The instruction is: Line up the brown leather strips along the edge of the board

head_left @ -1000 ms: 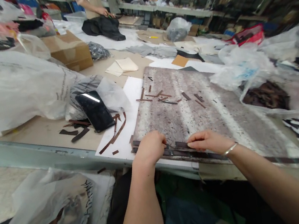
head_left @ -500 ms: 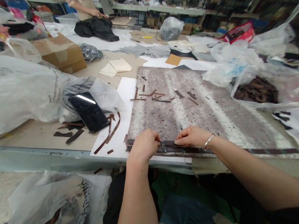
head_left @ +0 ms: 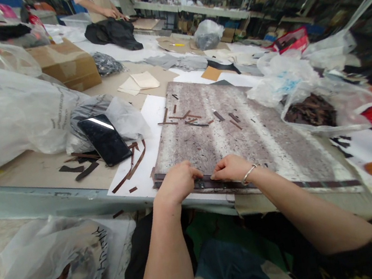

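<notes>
Dark brown strips point(head_left: 207, 184) lie along the front edge of a speckled grey-brown board point(head_left: 209, 150). My left hand point(head_left: 180, 179) is closed, its thumb and index fingertips pinched down on one of these strips. Close by on the right, my right hand point(head_left: 233, 169) also pinches that strip, with a bracelet at the wrist. Only a small gap parts the two sets of fingertips. The fingers partly cover the strip, so its exact ends are hidden. Several loose brown strip pieces point(head_left: 191, 115) lie scattered farther back on the board.
A black phone point(head_left: 106, 141) leans on a plastic bag at left, near brown offcuts point(head_left: 133, 167). At right sits an open clear bag of brown pieces point(head_left: 311, 111). A cardboard box point(head_left: 65, 67) stands behind. Another person handles black material point(head_left: 113, 33) across the table.
My fingertips have come closer together over the strip at the front edge. The whole view has shifted slightly; the loose pieces stay where they were on the board.
</notes>
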Action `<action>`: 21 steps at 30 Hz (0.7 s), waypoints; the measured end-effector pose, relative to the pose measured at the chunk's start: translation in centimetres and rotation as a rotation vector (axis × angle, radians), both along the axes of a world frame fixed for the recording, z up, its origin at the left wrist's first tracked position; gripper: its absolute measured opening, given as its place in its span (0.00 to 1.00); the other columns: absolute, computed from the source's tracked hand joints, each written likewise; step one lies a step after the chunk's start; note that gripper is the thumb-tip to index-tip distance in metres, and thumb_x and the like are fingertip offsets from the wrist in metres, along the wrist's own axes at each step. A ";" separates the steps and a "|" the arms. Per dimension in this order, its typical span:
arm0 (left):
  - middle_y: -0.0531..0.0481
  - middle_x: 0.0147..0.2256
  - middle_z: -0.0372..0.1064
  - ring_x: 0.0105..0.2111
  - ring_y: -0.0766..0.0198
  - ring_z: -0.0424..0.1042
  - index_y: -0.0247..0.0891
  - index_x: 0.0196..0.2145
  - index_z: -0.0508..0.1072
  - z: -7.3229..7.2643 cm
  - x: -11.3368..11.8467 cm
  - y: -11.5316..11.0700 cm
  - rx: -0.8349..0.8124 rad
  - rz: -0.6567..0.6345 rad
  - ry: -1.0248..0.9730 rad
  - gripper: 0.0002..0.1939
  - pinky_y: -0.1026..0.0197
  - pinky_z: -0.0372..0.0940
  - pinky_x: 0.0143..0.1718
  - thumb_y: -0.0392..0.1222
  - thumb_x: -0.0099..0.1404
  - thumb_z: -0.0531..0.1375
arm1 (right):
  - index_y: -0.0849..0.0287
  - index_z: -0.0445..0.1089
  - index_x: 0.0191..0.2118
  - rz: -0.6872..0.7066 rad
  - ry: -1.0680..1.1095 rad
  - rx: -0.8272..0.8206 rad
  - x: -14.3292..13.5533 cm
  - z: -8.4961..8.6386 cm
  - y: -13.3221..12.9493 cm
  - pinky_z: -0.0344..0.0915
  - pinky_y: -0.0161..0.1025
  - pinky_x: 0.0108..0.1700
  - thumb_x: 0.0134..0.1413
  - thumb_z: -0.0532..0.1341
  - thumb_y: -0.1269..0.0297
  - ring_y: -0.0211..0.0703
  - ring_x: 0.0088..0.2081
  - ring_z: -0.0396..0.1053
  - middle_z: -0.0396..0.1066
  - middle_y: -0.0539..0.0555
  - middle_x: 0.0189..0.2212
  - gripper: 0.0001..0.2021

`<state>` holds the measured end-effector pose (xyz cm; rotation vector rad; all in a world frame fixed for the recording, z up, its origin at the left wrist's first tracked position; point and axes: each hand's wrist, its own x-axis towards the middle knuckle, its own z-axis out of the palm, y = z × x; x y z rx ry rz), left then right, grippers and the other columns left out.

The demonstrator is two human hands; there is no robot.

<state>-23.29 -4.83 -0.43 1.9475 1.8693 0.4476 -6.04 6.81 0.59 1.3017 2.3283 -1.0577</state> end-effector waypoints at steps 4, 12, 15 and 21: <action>0.49 0.32 0.67 0.31 0.64 0.66 0.48 0.37 0.79 0.0 0.3 0.0 -0.054 0.021 -0.010 0.21 0.63 0.59 0.35 0.29 0.54 0.52 | 0.56 0.75 0.25 0.094 -0.061 0.169 -0.6 0.6 -0.7 0.54 0.33 0.24 0.44 0.63 0.54 0.37 0.23 0.64 0.69 0.48 0.19 0.11; 0.47 0.32 0.68 0.30 0.63 0.67 0.44 0.35 0.80 0.4 0.6 0.1 -0.083 0.054 -0.039 0.18 0.62 0.60 0.35 0.31 0.57 0.53 | 0.55 0.71 0.47 0.173 -0.025 0.653 2.0 1.6 -3.8 0.60 0.38 0.32 0.55 0.57 0.54 0.45 0.33 0.69 0.74 0.55 0.32 0.17; 0.47 0.32 0.68 0.31 0.62 0.67 0.44 0.35 0.80 0.5 0.6 0.2 -0.094 0.062 -0.036 0.17 0.61 0.60 0.36 0.31 0.57 0.53 | 0.55 0.66 0.54 0.272 0.069 0.750 3.7 1.3 -4.3 0.63 0.38 0.38 0.59 0.52 0.67 0.44 0.39 0.68 0.71 0.56 0.42 0.18; 0.47 0.32 0.67 0.31 0.62 0.67 0.46 0.36 0.79 0.1 0.6 0.2 -0.092 0.060 -0.008 0.20 0.61 0.60 0.37 0.29 0.55 0.52 | 0.60 0.68 0.50 0.525 0.116 0.792 4.0 0.3 -5.8 0.62 0.44 0.48 0.55 0.54 0.75 0.49 0.46 0.60 0.66 0.60 0.45 0.18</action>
